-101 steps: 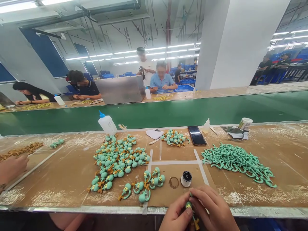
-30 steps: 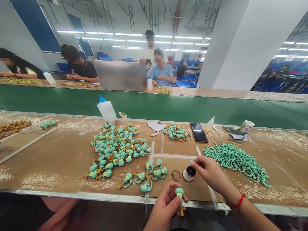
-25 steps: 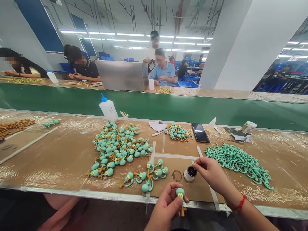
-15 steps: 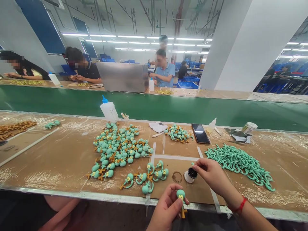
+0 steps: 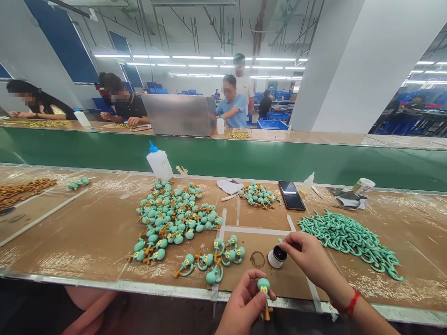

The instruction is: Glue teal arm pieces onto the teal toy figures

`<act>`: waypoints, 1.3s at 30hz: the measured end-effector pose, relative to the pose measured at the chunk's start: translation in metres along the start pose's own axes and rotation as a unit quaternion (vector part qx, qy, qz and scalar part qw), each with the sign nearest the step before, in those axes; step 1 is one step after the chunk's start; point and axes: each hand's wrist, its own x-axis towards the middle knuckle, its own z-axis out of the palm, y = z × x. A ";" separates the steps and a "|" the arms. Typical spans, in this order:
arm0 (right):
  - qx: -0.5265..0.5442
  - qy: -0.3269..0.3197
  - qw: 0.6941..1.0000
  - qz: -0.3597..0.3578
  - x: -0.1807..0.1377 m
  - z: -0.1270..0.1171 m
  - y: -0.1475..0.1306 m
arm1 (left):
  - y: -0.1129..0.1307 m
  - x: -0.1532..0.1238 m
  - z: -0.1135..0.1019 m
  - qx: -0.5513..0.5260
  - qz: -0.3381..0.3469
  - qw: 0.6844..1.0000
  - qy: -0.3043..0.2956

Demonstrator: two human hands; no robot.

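My left hand is closed around a small figurine with a round teal head, yellow eyes and a brown lower part, held upright at the table's front edge. My right hand pinches a small teal piece, mostly hidden by the fingers; its tip shows just above a white pot with a dark round top. Left of that pot lies a thin brownish ring. Several figurines with curved teal arms rest loosely to the left of my hands.
A large figurine pile covers the left middle, with a smaller pile behind. Curved green pieces are heaped at right. A phone, a blue-capped bottle and a white jar stand or lie farther back. Co-workers sit opposite.
Both hands keep their grips and have hardly moved. Across the table, the co-worker in the light blue shirt has leaned to the left, showing more of the person standing behind.
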 end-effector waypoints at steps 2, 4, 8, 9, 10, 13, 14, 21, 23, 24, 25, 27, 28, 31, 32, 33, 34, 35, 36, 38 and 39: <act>0.002 0.002 1.000 -0.001 0.000 0.001 0.000 | 0.000 0.001 0.000 0.004 -0.001 1.000 0.000; 0.004 0.004 1.000 -0.002 0.000 0.001 0.002 | 0.000 0.001 0.000 0.005 0.000 1.000 -0.002; 0.006 0.005 1.000 -0.002 0.000 0.003 0.005 | -0.001 0.002 0.000 0.009 0.010 1.000 -0.002; 0.007 0.005 1.000 -0.002 0.000 0.003 0.005 | -0.001 0.002 0.000 0.010 0.012 1.000 -0.002; 0.008 0.005 1.000 -0.002 0.000 0.003 0.006 | -0.001 0.002 -0.001 0.009 0.013 1.000 -0.001; 0.012 0.006 1.000 -0.003 0.000 0.004 0.007 | -0.002 0.003 -0.003 0.001 0.013 1.000 0.002; 0.014 0.006 1.000 -0.004 0.000 0.005 0.007 | -0.001 0.003 -0.003 -0.002 0.013 1.000 0.002; 0.026 0.013 0.999 -0.013 0.000 0.005 0.002 | 0.001 0.006 -0.003 -0.018 0.021 1.000 0.010; 0.032 0.018 0.999 -0.017 0.000 0.002 0.000 | -0.001 0.007 -0.005 -0.014 0.014 1.000 0.016; 0.036 0.020 0.999 -0.018 0.000 0.000 0.000 | -0.002 0.008 -0.006 -0.012 0.011 1.000 0.018; 0.041 0.020 0.999 -0.019 0.000 -0.002 0.000 | -0.004 0.008 -0.007 -0.012 0.008 1.000 0.020; 0.051 0.015 0.998 -0.018 0.000 -0.007 0.001 | -0.005 0.008 -0.008 -0.011 0.010 1.000 0.020; 0.057 0.008 0.998 -0.016 0.000 -0.010 0.001 | -0.005 0.008 -0.008 -0.012 0.012 1.000 0.019; 0.083 -0.028 0.996 -0.004 0.000 -0.016 0.003 | -0.003 0.007 -0.005 -0.011 0.019 1.000 0.020; 0.092 -0.044 0.995 0.002 -0.001 -0.017 0.004 | -0.003 0.007 -0.003 -0.010 0.019 1.000 0.022; 0.100 -0.061 0.993 0.008 -0.001 -0.018 0.004 | -0.002 0.006 -0.002 -0.008 0.020 0.999 0.026; 0.107 -0.077 0.991 0.013 -0.001 -0.018 0.004 | -0.001 0.006 -0.001 -0.003 0.019 0.999 0.028; 0.111 -0.091 0.989 0.016 -0.001 -0.017 0.004 | -0.001 0.006 -0.001 0.003 0.018 0.999 0.030; 0.113 -0.101 0.988 0.018 -0.001 -0.017 0.004 | 0.000 0.006 -0.001 0.007 0.016 0.999 0.031; 0.110 -0.112 0.988 0.016 0.000 -0.016 0.004 | 0.000 0.006 -0.001 0.006 0.015 0.999 0.032; 0.106 -0.113 0.988 0.015 0.000 -0.015 0.005 | 0.000 0.006 -0.002 0.004 0.015 0.999 0.032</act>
